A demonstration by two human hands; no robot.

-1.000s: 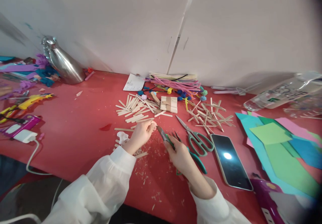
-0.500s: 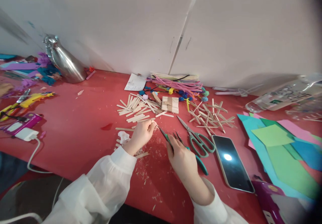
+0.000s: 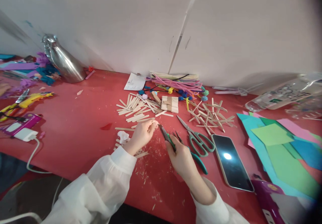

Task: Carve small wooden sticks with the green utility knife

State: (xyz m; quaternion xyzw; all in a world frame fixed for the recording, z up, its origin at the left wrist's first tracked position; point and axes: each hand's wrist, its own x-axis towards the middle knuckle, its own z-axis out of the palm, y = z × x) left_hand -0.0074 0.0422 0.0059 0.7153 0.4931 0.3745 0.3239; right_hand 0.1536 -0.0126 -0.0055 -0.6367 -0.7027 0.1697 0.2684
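My right hand is closed round a utility knife with a green and dark body, its blade pointing up and left. The blade tip lies at the fingertips of my left hand, which are pinched together. Whatever they hold is mostly hidden; only a tiny pale bit shows. Pale wood shavings are scattered on the red table under both hands. Beyond my left hand lies a pile of wooden craft sticks. Pliers with teal handles lie partly behind my right hand, beside green-handled scissors.
A phone and coloured paper sheets lie to the right, near a purple glue gun. Farther back are a stick bundle, pipe cleaners and a plastic bottle. A metal jug stands back left.
The knife has turned in my right hand, so more of its green body shows. My right hand has shifted slightly; my left hand stays pinched in nearly the same place.
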